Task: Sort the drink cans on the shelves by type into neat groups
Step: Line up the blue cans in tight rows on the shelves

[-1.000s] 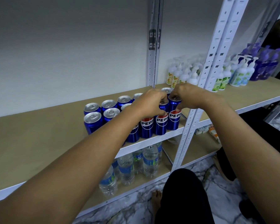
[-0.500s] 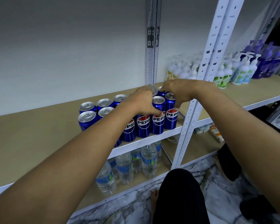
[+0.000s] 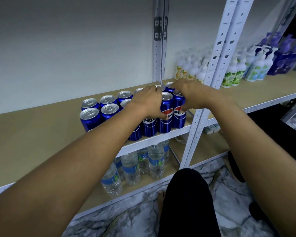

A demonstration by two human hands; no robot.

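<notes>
Squaring up the cans (image 3: 90, 117) on the shelf (image 3: 32, 134), my left hand (image 3: 148, 103) presses relaxed fingers onto the tops, my right (image 3: 191, 96) likewise. Full cans feel heavy, stiff and slick; take them round the sides. About eleven show, all one kind.

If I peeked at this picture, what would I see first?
First, two hands: the left hand and right hand rest over a cluster of shiny blue Pepsi cans at the front of the middle shelf. Below stand clear water bottles; on the right, pump bottles line the neighbouring shelf.
</notes>
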